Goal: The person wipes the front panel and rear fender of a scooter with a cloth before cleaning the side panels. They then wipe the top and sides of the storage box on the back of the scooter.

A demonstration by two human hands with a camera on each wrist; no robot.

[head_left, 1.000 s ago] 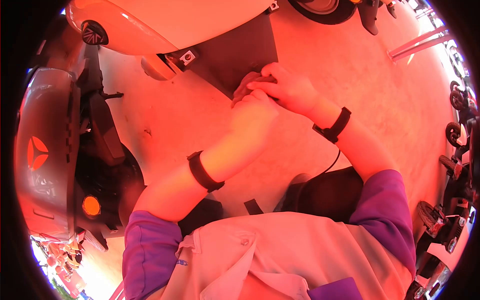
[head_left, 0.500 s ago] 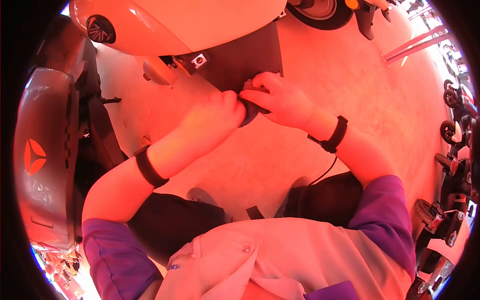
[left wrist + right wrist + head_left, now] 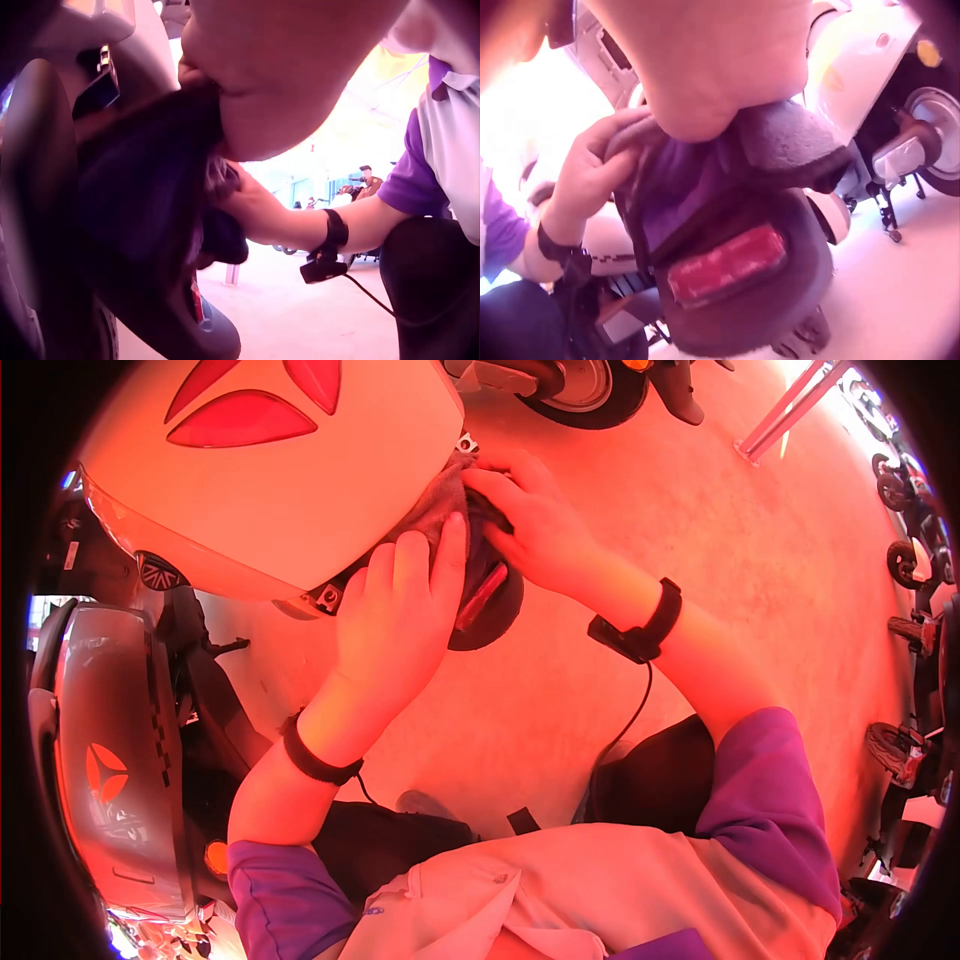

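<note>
A dark purple cloth [image 3: 437,510] hangs spread between both hands, just under the white tail of a scooter [image 3: 300,500]. My left hand [image 3: 395,605] pinches its near edge, thumb and fingers on either side in the right wrist view, with the cloth [image 3: 682,187] stretching away from it. At the far side, my right hand [image 3: 535,520] grips the bunched cloth by a thick grey fuzzy pad or fold [image 3: 787,139]; its fingertips are partly hidden. Below the hands is the scooter's dark rear mudguard [image 3: 495,625], bearing a red reflector [image 3: 727,262].
A second, grey scooter [image 3: 110,760] stands close on the left. Beyond the tail lies a wheel [image 3: 590,390], and a metal post [image 3: 790,415] rises at the upper right. More scooters [image 3: 905,560] line the right edge. A cable [image 3: 625,725] trails from the right wrist band.
The hands have drawn apart and moved up to the tail's lower edge. The cloth, bunched between them before, is now spread out. The head view has come closer over the tail.
</note>
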